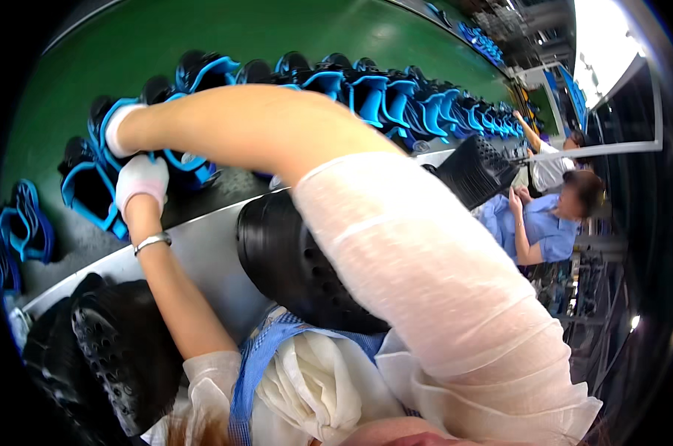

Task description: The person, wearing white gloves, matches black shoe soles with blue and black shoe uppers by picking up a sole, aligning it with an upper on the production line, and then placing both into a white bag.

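Observation:
Both of my hands wear white gloves and meet at a black shoe with a bright blue lining (114, 123), on the left part of a green conveyor. My right hand (121, 135) reaches over from the right and is against the shoe's blue collar; its fingers are hidden. Just below it, my left hand (143, 182) has its fingers curled in at the lower blue edge, apparently gripping it, though the fingertips barely show. Another blue-lined shoe (91, 197) stands right beside my left hand.
A long row of similar shoes (381, 100) runs along the green conveyor (292, 33) to the far right. A metal rail (210, 245) edges it. Large black perforated clogs (284, 253) lie on my side, more black clogs (125, 353) at lower left. Co-workers (537, 215) are at the right.

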{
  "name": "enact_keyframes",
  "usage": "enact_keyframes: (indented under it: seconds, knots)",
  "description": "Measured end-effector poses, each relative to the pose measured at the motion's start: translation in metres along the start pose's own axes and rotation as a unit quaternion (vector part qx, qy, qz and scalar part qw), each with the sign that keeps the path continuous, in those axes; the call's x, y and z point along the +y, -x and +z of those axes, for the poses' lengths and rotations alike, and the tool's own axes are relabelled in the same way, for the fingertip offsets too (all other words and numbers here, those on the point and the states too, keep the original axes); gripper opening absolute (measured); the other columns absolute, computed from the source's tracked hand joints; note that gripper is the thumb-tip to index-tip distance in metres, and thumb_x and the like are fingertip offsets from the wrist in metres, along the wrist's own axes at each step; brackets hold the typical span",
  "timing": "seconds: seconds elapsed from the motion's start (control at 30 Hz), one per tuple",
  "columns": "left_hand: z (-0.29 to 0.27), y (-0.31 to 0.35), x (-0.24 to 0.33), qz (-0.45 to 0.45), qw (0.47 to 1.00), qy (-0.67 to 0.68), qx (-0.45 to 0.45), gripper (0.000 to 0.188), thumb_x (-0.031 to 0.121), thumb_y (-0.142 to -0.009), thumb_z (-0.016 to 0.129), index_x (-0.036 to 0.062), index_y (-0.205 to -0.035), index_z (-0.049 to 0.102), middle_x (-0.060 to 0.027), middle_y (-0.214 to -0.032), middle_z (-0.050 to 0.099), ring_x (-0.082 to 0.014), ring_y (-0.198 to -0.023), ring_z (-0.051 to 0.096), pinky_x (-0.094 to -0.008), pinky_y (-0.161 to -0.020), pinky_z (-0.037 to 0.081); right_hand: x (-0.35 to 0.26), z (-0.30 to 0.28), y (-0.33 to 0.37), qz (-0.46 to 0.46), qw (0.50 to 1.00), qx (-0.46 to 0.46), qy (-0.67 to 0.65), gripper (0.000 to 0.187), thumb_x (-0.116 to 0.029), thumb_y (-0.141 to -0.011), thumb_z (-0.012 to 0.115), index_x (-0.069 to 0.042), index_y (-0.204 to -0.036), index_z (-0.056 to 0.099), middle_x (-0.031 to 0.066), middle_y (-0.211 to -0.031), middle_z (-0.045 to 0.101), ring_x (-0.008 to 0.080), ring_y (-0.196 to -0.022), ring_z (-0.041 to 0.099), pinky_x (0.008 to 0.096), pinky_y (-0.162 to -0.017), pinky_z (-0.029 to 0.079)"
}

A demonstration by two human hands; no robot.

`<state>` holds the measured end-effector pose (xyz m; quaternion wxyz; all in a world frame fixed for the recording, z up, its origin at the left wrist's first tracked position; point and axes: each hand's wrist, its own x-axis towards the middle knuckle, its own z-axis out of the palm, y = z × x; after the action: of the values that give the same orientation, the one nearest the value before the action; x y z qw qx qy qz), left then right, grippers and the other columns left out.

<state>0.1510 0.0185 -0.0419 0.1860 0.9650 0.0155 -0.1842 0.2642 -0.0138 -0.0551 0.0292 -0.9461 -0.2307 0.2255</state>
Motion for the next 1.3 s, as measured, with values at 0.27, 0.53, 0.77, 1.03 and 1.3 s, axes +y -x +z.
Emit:
enact_keyframes:
  seconds: [0.27, 0.53, 0.77, 1.03, 1.3]
  knots:
    - [-0.006, 0.016, -0.025, -0.02, 0.985, 0.156, 0.071, 0.038, 0.032, -0.09, 0.049, 0.0025, -0.11, 0.062, -0.0174, -0.091, 0.068, -0.0277, -0.062, 0.067, -0.0359, -0.061, 0.053, -0.013, -0.088, 0.091, -0.159, 0.975, -0.074, 0.138, 0.035, -0.034, -0.092, 0.055, -0.007, -0.113, 0.064, 0.011, -0.1, 0.066, 0.0199, -0.089, 0.063, 0.0352, -0.078, 0.05]
    - [0.009, 0.011, 0.003, 0.072, 0.988, 0.136, -0.03, 0.033, 0.029, -0.09, 0.045, 0.001, -0.097, 0.061, -0.0175, -0.082, 0.067, -0.0293, -0.06, 0.067, -0.0389, -0.068, 0.053, 0.077, -0.111, 0.286, -0.095, 0.993, 0.069, -0.012, 0.042, -0.041, -0.088, 0.049, -0.004, -0.102, 0.066, 0.0198, -0.097, 0.066, 0.0351, -0.092, 0.062, 0.04, -0.085, 0.048]
    - [0.037, -0.013, 0.057, 0.113, 0.988, 0.096, -0.04, 0.043, 0.039, -0.089, 0.046, -0.0006, -0.098, 0.063, -0.019, -0.081, 0.068, -0.029, -0.07, 0.068, -0.039, -0.075, 0.052, 0.066, -0.097, 0.409, -0.014, 0.989, 0.127, -0.076, 0.028, -0.022, -0.089, 0.058, -0.001, -0.106, 0.065, 0.012, -0.09, 0.067, 0.0238, -0.077, 0.064, 0.0316, -0.071, 0.052]
    - [0.003, 0.051, -0.013, -0.076, 0.852, -0.105, 0.508, 0.053, 0.055, -0.078, 0.061, 0.0249, -0.121, 0.064, -0.009, -0.127, 0.058, -0.0338, -0.115, 0.056, -0.0419, -0.094, 0.047, 0.02, -0.062, 0.485, -0.105, 0.98, 0.162, -0.054, 0.049, -0.034, -0.067, 0.076, 0.0, -0.101, 0.066, 0.0134, -0.094, 0.064, 0.0284, -0.083, 0.063, 0.0349, -0.073, 0.051]
    - [0.016, 0.038, -0.054, -0.122, 0.943, -0.058, 0.304, 0.035, 0.033, -0.088, 0.051, 0.0263, -0.12, 0.065, -0.0071, -0.123, 0.061, -0.0339, -0.111, 0.057, -0.041, -0.094, 0.047, -0.004, -0.028, 0.482, -0.17, 0.972, 0.162, 0.002, 0.061, -0.046, -0.057, 0.075, -0.004, -0.098, 0.062, 0.0104, -0.094, 0.06, 0.0293, -0.081, 0.059, 0.038, -0.07, 0.048]
